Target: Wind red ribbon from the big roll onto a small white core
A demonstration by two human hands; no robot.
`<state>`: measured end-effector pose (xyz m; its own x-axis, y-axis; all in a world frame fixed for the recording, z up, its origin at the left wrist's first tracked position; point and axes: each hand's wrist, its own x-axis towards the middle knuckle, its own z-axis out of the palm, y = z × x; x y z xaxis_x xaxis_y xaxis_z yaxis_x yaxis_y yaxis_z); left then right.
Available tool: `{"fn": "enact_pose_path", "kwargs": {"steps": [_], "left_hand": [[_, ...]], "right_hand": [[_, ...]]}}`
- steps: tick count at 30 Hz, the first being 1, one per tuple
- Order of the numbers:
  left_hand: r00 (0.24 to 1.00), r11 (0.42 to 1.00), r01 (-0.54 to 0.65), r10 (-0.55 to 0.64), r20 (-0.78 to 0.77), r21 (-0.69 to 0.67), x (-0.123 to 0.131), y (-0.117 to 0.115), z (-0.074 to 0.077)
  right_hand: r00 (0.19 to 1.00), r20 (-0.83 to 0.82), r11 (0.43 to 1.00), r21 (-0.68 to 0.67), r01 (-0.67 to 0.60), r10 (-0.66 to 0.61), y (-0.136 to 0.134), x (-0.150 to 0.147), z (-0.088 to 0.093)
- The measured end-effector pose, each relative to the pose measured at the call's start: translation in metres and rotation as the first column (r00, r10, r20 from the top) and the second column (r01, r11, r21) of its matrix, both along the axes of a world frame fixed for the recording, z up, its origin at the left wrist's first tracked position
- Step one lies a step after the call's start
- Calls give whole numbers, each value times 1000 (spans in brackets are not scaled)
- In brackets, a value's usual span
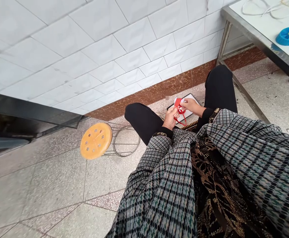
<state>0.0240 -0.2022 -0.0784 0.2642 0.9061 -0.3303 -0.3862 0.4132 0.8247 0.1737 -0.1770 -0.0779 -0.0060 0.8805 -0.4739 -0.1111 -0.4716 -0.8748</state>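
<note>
A small red and white item [178, 102] with a red ribbon or cord [183, 118] hanging from it is between my hands, above my lap. My left hand [170, 118] pinches its lower left side. On its right side, the fingers of my right hand [191, 105] are closed on the item. What exactly the item is, I cannot make out. Beneath the hands, between my knees, lies a flat white piece with a dark edge [190, 96], partly hidden by the hands.
A stool with a round orange seat [96, 141] lies tipped on the floor at the left. At the upper right, a metal-edged table [252, 24] holds a blue round container [288, 36] with a yellow piece and thin cords. A tiled wall [134, 59] runs ahead.
</note>
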Motion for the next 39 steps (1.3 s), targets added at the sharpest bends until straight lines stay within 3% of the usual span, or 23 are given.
{"fn": "enact_pose_path", "kwargs": {"steps": [11, 16, 24, 36, 39], "left_hand": [[999, 999, 41, -40, -12, 19, -3, 0, -3], [995, 996, 87, -86, -49, 17, -5, 1, -5], [989, 1000, 16, -16, -147, 3, -5, 2, -5], [983, 999, 35, -31, -181, 19, -7, 4, -12], [980, 999, 50, -46, -195, 19, -8, 4, -12]], "right_hand": [[988, -140, 997, 61, -57, 65, -2, 8, 1], [972, -208, 994, 18, -105, 107, -5, 11, 8], [936, -350, 989, -122, -81, 34, -5, 12, 12], [899, -437, 981, -177, -75, -10, -3, 9, 14], [883, -470, 972, -197, -125, 18, -3, 10, 16]]}}
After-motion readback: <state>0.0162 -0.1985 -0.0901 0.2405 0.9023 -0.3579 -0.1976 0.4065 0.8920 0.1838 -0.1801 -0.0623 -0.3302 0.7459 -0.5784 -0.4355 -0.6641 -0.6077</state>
